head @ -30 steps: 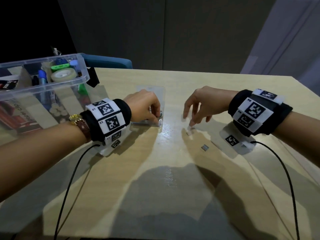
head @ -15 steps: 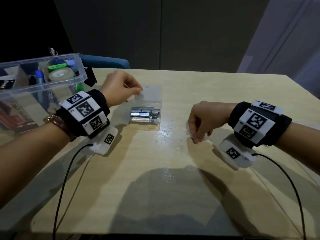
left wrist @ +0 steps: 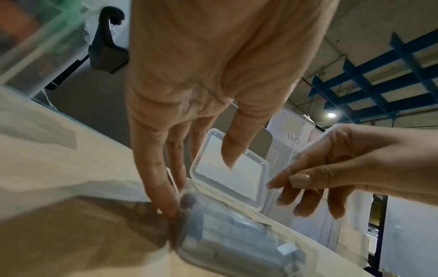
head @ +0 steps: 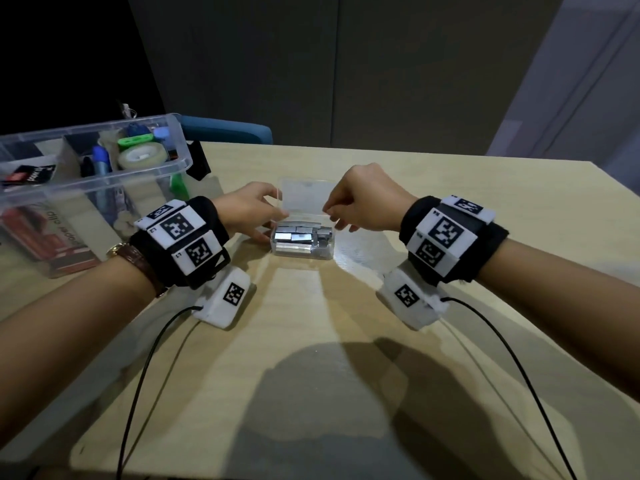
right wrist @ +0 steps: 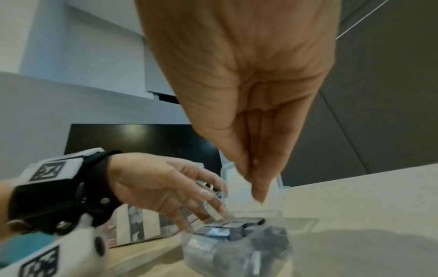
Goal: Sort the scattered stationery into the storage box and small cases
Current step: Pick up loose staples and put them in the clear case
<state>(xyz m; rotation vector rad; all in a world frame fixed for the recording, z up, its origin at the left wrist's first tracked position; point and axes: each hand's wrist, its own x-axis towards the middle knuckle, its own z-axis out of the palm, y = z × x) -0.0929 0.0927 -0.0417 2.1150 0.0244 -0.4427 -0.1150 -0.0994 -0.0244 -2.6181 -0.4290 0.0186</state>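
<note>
Head view, from the left: a clear storage box (head: 93,161) stands at the far left of the counter (head: 311,341). Its divided tray holds a roll of clear tape (head: 141,157), a green piece (head: 135,140), a blue-capped pen (head: 100,157) and a black card (head: 29,174) whose white print is too small to read. Through the box's front wall a red packet (head: 48,237) shows white lettering that seems to read "paper clip", seen turned on its side.

Just right of the box, the left hand (head: 247,211) reaches to the small clear case (head: 302,244) at the counter's middle. In the left wrist view its fingers (left wrist: 163,187) are straight and press against the left end of the case's base, with the thumb (left wrist: 237,142) in front of the raised lid (left wrist: 227,168); the hand is relaxed rather than curled round anything. The case is packed with silver staple strips (head: 298,235), and its lid stands open, hinged at the far edge.

At the case's right side the right hand (head: 367,202) pinches the lid's right edge between thumb and forefinger, the other fingers hanging loosely curled below. The right wrist view shows those fingertips (right wrist: 257,187) pressed together over the lid.

Both wrists wear black bands (head: 194,244) with white square code markers, small labels such as "L1" on the left one, and 2 black cables (head: 145,375) trail toward the near edge.
</note>
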